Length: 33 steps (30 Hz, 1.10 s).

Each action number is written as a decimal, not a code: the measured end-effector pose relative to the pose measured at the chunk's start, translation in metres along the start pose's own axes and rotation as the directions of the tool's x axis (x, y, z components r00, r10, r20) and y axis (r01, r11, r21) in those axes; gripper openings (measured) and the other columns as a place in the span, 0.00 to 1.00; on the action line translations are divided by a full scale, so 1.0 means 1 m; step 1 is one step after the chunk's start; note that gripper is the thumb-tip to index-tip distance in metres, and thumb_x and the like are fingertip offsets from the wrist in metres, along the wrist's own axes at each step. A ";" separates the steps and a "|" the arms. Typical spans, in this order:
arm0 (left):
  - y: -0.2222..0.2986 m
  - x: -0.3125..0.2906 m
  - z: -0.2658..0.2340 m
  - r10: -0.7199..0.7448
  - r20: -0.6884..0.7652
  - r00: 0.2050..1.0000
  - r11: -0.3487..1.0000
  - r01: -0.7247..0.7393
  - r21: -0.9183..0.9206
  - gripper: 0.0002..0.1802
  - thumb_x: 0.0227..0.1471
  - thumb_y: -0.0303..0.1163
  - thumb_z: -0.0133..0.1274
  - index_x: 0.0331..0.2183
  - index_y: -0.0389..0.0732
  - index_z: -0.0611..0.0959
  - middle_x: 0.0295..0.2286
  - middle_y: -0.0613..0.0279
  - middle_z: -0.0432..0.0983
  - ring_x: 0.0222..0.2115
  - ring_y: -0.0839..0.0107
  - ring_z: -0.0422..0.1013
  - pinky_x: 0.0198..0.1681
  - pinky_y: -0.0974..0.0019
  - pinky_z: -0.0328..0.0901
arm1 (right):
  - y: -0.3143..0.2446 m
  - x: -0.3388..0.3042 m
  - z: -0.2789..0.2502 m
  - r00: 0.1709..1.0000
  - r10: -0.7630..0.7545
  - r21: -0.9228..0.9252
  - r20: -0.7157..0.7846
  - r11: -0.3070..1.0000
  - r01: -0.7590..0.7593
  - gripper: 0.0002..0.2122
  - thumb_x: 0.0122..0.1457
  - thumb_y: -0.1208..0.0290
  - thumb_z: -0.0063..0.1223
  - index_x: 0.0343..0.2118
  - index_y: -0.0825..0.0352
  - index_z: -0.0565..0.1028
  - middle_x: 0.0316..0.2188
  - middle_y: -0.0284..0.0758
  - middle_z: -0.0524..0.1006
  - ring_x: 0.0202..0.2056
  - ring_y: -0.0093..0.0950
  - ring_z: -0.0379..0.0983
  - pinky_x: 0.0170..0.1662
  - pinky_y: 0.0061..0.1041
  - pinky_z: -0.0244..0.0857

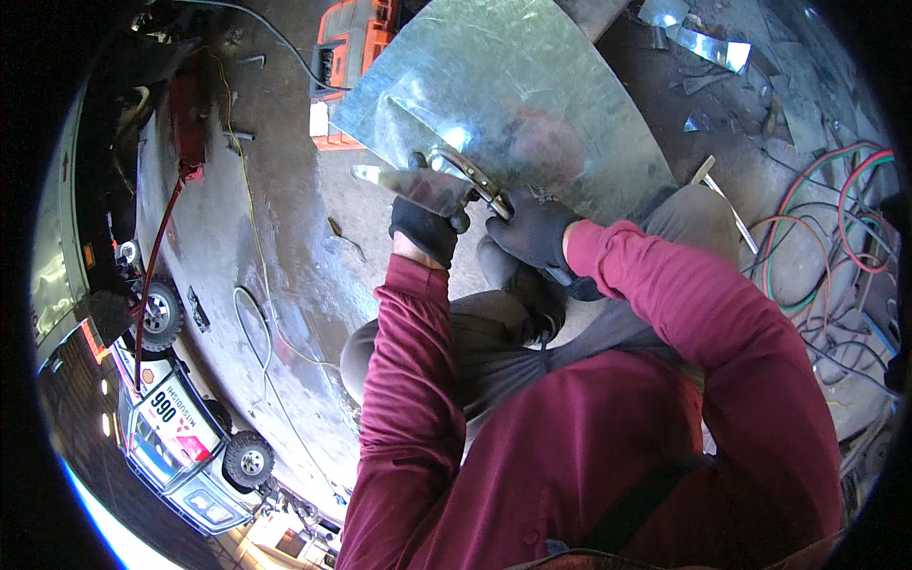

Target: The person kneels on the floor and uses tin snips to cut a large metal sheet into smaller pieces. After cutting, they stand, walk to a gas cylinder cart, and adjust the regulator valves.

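Both my hands wear black gloves and meet near the close edge of a large, shiny metal sheet (456, 66). Closed round a narrow metal flap (423, 187) at that edge is my left hand (425, 228); whether the flap is still joined to the sheet cannot be made out. My right hand (535, 228) grips the handle of a silver plier-like hand tool (483, 182). Its curved head lies against the sheet beside the flap. The exact kind of tool is unclear, and my right fingers partly hide its handles.
An orange and grey toolbox (356, 47) stands beyond the sheet's left side. Metal offcuts (708, 47) lie at the far right. A hammer-like tool (727, 201) and coiled red and green hoses (784, 223) lie right. A small off-road vehicle (180, 427) is at left.
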State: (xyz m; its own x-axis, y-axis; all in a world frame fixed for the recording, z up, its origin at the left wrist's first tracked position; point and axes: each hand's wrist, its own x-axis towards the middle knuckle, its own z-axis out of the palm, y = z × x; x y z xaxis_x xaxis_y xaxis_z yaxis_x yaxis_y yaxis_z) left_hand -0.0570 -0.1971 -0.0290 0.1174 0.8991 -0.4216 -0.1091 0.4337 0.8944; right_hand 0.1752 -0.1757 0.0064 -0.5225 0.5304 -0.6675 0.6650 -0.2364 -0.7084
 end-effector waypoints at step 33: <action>-0.005 0.005 0.032 -0.221 -0.539 0.813 0.933 0.015 -0.360 0.30 0.63 0.57 0.55 0.46 0.37 0.81 0.36 0.58 0.80 0.34 0.61 0.76 0.36 0.58 0.72 | 0.044 0.001 0.013 0.994 -0.109 0.051 0.015 0.993 0.108 0.27 0.61 0.48 0.54 0.49 0.71 0.76 0.44 0.54 0.81 0.47 0.50 0.78 0.51 0.41 0.69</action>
State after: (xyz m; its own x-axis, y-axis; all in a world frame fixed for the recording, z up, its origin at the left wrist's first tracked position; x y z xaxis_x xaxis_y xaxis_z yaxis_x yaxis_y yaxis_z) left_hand -0.0241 -0.1964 -0.0305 -0.4122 0.6667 -0.6210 -0.4552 0.4397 0.7742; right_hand 0.1967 -0.1967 -0.0281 -0.5998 0.5405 -0.5900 0.5770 -0.2187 -0.7869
